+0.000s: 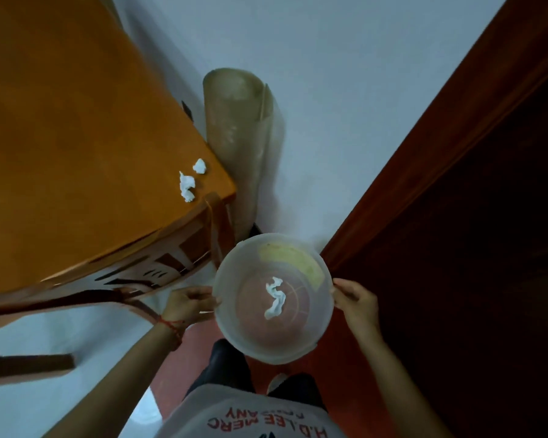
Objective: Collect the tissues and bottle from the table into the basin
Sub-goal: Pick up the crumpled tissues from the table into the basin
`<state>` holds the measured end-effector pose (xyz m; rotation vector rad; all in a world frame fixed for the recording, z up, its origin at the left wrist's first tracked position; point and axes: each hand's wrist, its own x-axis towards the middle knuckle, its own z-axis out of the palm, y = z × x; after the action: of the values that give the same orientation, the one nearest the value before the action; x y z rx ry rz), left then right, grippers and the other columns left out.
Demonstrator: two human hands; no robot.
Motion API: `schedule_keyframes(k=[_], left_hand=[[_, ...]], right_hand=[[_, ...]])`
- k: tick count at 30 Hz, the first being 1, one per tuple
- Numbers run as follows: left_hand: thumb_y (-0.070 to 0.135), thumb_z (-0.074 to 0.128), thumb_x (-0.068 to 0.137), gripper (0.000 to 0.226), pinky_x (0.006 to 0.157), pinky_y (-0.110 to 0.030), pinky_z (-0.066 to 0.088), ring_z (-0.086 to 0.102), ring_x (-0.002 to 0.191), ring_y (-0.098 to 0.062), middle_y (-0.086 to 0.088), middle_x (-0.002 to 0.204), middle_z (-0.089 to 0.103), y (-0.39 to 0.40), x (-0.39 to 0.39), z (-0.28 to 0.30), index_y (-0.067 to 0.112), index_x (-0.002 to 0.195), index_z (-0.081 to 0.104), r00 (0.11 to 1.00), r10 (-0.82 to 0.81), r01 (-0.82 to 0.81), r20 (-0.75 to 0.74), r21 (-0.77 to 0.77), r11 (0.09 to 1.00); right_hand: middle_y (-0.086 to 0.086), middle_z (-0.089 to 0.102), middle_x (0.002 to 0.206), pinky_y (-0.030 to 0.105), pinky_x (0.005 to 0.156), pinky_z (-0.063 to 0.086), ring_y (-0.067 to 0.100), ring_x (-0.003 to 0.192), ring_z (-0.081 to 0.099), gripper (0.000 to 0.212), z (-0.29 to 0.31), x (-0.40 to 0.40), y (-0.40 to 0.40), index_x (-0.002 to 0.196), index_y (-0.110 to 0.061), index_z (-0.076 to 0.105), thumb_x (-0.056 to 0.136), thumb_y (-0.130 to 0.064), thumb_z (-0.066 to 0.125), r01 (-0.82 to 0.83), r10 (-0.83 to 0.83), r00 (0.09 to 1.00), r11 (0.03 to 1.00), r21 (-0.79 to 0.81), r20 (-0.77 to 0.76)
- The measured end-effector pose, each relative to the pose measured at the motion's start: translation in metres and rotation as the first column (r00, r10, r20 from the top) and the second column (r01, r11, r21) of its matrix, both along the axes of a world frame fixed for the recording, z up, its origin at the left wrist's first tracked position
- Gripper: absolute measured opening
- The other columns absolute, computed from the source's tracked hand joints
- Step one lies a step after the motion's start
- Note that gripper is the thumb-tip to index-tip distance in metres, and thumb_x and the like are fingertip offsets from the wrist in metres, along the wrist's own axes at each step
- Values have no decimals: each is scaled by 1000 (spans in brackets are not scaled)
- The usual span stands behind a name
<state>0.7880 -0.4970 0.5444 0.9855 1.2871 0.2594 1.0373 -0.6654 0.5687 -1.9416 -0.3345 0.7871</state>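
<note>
Basin (231,327) with one tissue (275,298) inside

An orange-brown wooden table (76,137) carries two crumpled white tissues, a small one (199,166) and a longer one (186,187), near its right corner.

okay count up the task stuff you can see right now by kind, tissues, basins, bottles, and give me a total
Tissues: 3, two crumpled on the table (tissue near the corner, tissue beside it) and one tissue in the basin
Basin: 1, held at the rim by the left hand and right hand
Bottles: 0 in view
Total: 4
</note>
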Motion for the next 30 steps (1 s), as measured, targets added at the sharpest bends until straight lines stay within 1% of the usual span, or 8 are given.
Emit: schedule_keyframes(k=[5, 9, 12, 15, 19, 23, 27, 30], left_hand=[[1, 73, 70, 15, 52, -25, 56, 67, 74, -22, -10, 83, 69, 12, 7, -6, 9, 81, 67, 992, 120, -120, -24, -10, 993], [0, 73, 70, 14, 54, -26, 56, 67, 73, -22, -10, 82, 69, 22, 12, -12, 10, 78, 67, 985, 172, -172, -25, -17, 985], [1, 72, 70, 15, 55, -27, 56, 67, 75, -24, -11, 84, 68, 26, 17, -12, 7, 83, 66, 977, 213, -214, -28, -35, 976], [-2, 70, 72, 20, 48, -22, 56, 65, 74, -23, -11, 83, 66, 26, 25, -11, -2, 91, 65, 965, 262, -263, -21, -47, 964], [-2, 70, 73, 27, 49, -22, 56, 64, 74, -22, -14, 88, 65, 22, 35, -12, -6, 99, 62, 945, 325, -326, -37, -47, 944], [-2, 71, 71, 31, 68, -36, 55, 64, 73, -24, -16, 91, 65, 14, 47, -13, -6, 100, 61, 903, 425, -428, -69, -39, 903], [-6, 69, 72, 33, 75, -38, 52, 62, 72, -21, -11, 87, 63, 3, 61, -12, -9, 103, 59, 831, 552, -556, -68, -61, 829], [-4, 70, 72, 33, 75, -36, 54, 63, 73, -22, -11, 89, 64, -4, 69, -12, -8, 103, 60, 796, 599, -604, -89, -53, 795]], right_hand=[[18, 66, 99, 36, 79, 51, 33, 95, 63, 24, -4, 17, 38, 106, 3, 64, 82, -1, 62, -83, 83, 997, 996, 15, -4], [21, 66, 103, 40, 85, 51, 33, 97, 63, 24, -7, 27, 63, 106, 3, 63, 82, 0, 62, -142, 142, 990, 990, -15, 3], [20, 66, 100, 44, 89, 50, 34, 96, 63, 22, -9, 38, 81, 104, 4, 64, 82, 3, 61, -172, 173, 985, 985, -30, 0], [25, 66, 102, 42, 87, 49, 28, 91, 61, 21, -12, 49, 96, 102, 6, 64, 81, 5, 61, -207, 208, 978, 977, -40, 9], [24, 66, 103, 39, 85, 50, 29, 91, 61, 23, -18, 66, 114, 103, 7, 64, 81, 4, 61, -272, 273, 962, 960, -68, 7], [23, 67, 102, 23, 71, 54, 28, 89, 62, 22, -28, 85, 130, 103, 6, 64, 81, 3, 61, -400, 403, 915, 912, -84, 11], [22, 67, 100, 39, 81, 53, 32, 89, 63, 21, -33, 105, 147, 103, 5, 64, 82, 0, 62, -492, 495, 869, 865, -95, 2], [20, 68, 95, 24, 68, 54, 25, 81, 63, 19, -35, 114, 159, 100, 1, 65, 82, -3, 63, -569, 572, 820, 817, -100, 6]])
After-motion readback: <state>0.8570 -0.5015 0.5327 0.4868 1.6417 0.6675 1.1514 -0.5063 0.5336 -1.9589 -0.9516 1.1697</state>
